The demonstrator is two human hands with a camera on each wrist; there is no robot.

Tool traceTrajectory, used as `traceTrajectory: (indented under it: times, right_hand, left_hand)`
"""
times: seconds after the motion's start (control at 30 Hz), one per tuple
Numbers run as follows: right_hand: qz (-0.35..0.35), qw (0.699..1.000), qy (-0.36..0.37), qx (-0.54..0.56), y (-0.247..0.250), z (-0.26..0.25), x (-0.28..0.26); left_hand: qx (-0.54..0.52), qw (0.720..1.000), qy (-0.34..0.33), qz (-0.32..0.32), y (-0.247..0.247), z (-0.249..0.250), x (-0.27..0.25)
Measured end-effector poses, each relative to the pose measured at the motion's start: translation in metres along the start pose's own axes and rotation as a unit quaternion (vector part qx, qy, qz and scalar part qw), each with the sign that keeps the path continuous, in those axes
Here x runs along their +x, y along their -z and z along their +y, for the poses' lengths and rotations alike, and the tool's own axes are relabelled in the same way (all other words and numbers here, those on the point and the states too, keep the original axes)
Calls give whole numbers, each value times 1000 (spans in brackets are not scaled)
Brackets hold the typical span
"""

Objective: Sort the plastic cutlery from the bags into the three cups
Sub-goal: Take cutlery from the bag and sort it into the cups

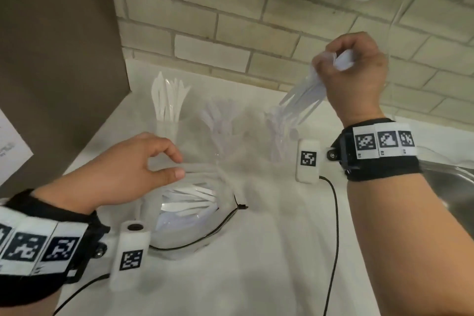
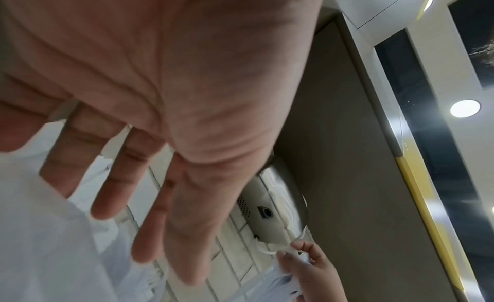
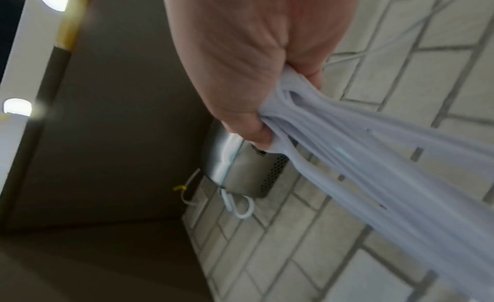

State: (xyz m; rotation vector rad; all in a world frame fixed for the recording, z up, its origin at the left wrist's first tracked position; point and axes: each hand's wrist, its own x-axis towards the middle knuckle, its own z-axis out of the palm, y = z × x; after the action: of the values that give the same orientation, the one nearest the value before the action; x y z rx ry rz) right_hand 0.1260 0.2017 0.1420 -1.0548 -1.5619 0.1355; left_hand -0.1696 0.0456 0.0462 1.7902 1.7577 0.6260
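Lowering the bundle of cutlery point(image 1: 302, 96) handles-first would seat it best: the right hand point(image 1: 356, 77) clamped it above the rightmost cup point(image 1: 278, 136) — clear and thin-walled, probably easy to tip. Left of that cup, the left hand point(image 1: 123, 169) hovered with loose, empty fingers by the glossy bag point(image 1: 189, 210) on the tabletop point(image 1: 269, 264).

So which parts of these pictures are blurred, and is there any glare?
Head view: the middle cup and right cup are smeared, the left cup sharper. Left wrist view: the left hand is soft, a ceiling lamp flares. Right wrist view: the cutlery in the right hand streaks.
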Motion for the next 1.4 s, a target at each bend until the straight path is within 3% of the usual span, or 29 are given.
traceTrajectory:
  times: [0.27, 0.43, 0.57, 0.7, 0.8, 0.87, 0.97, 1.1, 1.17, 1.27, 1.4]
  right_hand:
    - [-26, 994, 60, -85, -26, 52, -11]
    - [-81, 989, -25, -124, -41, 82, -36]
    - [-187, 962, -120, -158, -48, 98, -52]
    - [-285, 933, -117, -185, -51, 110, -49]
    - [-289, 925, -131, -207, -47, 109, -49]
    - [-257, 938, -94, -212, -42, 98, -50]
    - [-221, 966, -20, -134, -39, 59, -57]
    - [-261, 963, 63, -20, -50, -3, -98]
    - [-333, 938, 89, 39, -58, -24, -125]
    - [-482, 872, 72, 41, -73, -40, -161]
    - [-662, 733, 88, -127, -91, -43, -187]
  left_hand:
    - [40, 997, 26, -58, -15, -13, -4]
    - [40, 996, 38, -70, -17, -13, -4]
    - [52, 994, 37, -83, -19, -15, -1]
    - [53, 994, 35, -85, -21, -15, -1]
    - [58, 994, 35, -83, -22, -14, -1]
    - [58, 994, 40, -81, -22, -16, -3]
    - [51, 995, 39, -75, -21, -18, -5]
    - [48, 996, 42, -62, -24, -16, -6]
    - [51, 996, 51, -53, -27, -15, -6]
    - [75, 993, 73, -50, -30, -14, -8]
    - [170, 971, 137, -97, -32, -15, -14]
